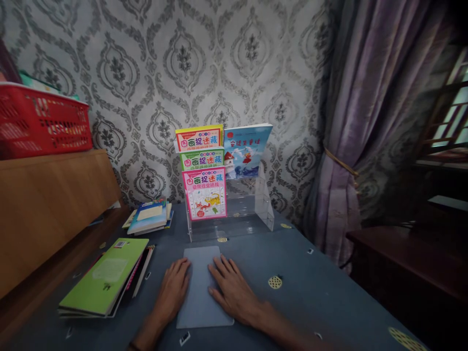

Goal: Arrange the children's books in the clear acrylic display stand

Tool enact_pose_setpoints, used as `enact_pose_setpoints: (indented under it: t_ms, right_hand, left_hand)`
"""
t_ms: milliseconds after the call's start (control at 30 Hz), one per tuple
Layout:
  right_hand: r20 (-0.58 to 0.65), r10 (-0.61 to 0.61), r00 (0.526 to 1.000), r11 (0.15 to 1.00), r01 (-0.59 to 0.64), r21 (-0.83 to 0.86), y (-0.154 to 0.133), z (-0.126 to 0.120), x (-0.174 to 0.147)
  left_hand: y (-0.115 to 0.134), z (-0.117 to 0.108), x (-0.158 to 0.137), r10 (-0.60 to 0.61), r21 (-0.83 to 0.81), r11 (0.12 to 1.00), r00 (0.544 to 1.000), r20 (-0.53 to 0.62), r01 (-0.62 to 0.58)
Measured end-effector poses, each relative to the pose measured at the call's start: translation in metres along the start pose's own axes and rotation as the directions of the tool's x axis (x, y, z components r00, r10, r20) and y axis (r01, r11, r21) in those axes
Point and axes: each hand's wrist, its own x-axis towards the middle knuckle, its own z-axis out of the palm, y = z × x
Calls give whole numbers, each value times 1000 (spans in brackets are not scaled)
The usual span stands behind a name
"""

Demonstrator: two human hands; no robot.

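A pale grey-blue flat panel (202,292) with rounded corners lies on the tablecloth in front of me. My left hand (176,282) rests palm down along its left edge, fingers stretched forward and touching the rim. Across the right edge lies my right hand (231,290), its fingers spread and partly over the surface. Neither hand is wrapped round anything. Beyond the panel stands a clear tiered book rack (263,200). On its left side are a yellow book (199,138), a green book (202,159) and a pink book (204,195), one per tier. A blue storybook (246,146) leans at the upper right.
To the left are a stack of books topped by a green one (109,268) and a smaller stack with a light-blue cover (146,219). A red basket (46,119) sits on a wooden cabinet (58,195). A purple curtain (351,122) hangs at the right.
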Motion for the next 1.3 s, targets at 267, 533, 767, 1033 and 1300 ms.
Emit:
enact_pose_setpoints:
  t_ms: [267, 533, 767, 1033, 1300]
  right_hand:
    - [72, 33, 997, 999, -31, -35, -9, -12, -1]
    - [17, -8, 1000, 1000, 9, -29, -5, -9, -1]
    - [-8, -13, 1000, 999, 13, -30, -7, -10, -3]
    - [-15, -25, 1000, 998, 24, -63, -7, -9, -1]
    - [-10, -46, 999, 998, 46, -39, -10, -2, -31]
  left_hand:
    - [5, -4, 0, -14, -1, 1000, 1000, 9, 14]
    - [5, -6, -1, 22, -23, 999, 999, -30, -23]
    - [2, -6, -1, 39, -13, 999, 997, -63, -40]
    - [1, -8, -1, 84, 6, 996, 993, -81, -84]
    - [0, -19, -10, 53, -5, 999, 998, 32, -53]
